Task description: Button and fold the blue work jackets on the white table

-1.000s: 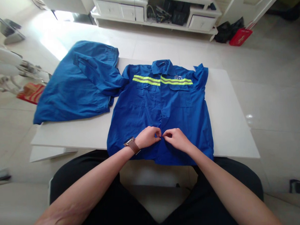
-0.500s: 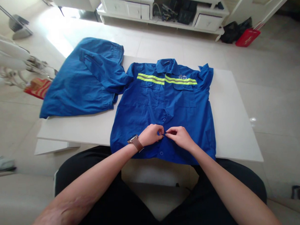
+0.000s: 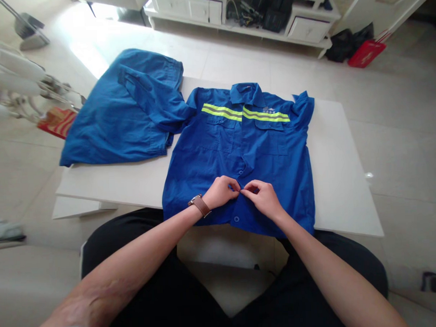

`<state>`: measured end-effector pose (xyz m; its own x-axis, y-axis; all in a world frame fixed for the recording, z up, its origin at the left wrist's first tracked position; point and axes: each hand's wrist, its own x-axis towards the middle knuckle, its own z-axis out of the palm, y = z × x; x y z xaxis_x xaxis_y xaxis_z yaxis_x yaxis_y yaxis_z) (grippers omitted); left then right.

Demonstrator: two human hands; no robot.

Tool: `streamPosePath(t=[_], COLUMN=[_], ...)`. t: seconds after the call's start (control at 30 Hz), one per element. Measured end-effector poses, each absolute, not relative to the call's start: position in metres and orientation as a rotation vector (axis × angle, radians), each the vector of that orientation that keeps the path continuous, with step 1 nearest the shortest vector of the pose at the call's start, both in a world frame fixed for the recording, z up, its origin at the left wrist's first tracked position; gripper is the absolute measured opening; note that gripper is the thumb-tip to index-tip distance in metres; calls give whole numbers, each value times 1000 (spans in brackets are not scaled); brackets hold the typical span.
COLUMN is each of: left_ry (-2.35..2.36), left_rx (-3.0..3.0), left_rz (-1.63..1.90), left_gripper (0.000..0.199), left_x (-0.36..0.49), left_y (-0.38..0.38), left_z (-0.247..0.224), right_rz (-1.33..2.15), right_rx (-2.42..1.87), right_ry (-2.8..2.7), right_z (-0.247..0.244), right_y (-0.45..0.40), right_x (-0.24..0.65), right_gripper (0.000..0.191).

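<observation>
A blue work shirt (image 3: 264, 156) with yellow-and-grey reflective strips lies front up on the white table (image 3: 341, 177), its collar away from me. My left hand (image 3: 222, 191), with a watch (image 3: 199, 205) on the wrist, pinches the shirt's front edge in the lower part of the placket. Close against it, my right hand (image 3: 262, 197) pinches the fabric too, fingertips nearly touching the left ones. One button (image 3: 240, 172) shows just above the hands and another (image 3: 237, 219) below, near the hem. Whatever lies between the fingertips is hidden.
Left of the shirt lies another blue garment (image 3: 122, 114), overlapping the shirt's sleeve. A white cabinet (image 3: 204, 12) stands beyond the table. On the floor are a red box (image 3: 367, 53) and black bags (image 3: 339, 46). A rack with white rolls (image 3: 15, 71) is at far left.
Both hands stay at the placket, and their fingertips have come closer together. The whole view has shifted slightly. The shirt lies as before.
</observation>
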<state>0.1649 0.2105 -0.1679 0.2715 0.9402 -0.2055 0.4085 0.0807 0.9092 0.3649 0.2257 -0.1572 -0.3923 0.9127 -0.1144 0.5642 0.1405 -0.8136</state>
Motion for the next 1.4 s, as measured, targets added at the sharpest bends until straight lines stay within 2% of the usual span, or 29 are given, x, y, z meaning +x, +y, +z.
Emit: streamPosePath(t=[0.17,0.37,0.6,0.77,0.93,1.2,1.4], left_ry=[1301,1337,1252,1245,1237,1169,1179], left_rx=[1376,1364,1301,1131,1009,706,638], left_rz=[696,701,745,733,773,777,783], left_gripper=[12,14,17,8,17,28,23], left_x=[163,163,165,168,171,172,172], left_y=[212,213,213,214,212,211,212], left_z=[-171,-173,-179,-181,-177,-174,-173], right_rz=[1156,1169,1248,1157,1072,1007,970], right_rx=[-1387,-1343,-1383,-1362,-1338,-1388,-1401], right_ry=[-2051,-2035,-1967,-2022,-2086,-2124,-2121], right_z=[-155,-157,-160,-161,-160,-159,-157], right_y=[226,227,226,223,220,219,220], right_x=[364,365,363,360,358,359,360], right_gripper=[13,18,9,5,10,4,2])
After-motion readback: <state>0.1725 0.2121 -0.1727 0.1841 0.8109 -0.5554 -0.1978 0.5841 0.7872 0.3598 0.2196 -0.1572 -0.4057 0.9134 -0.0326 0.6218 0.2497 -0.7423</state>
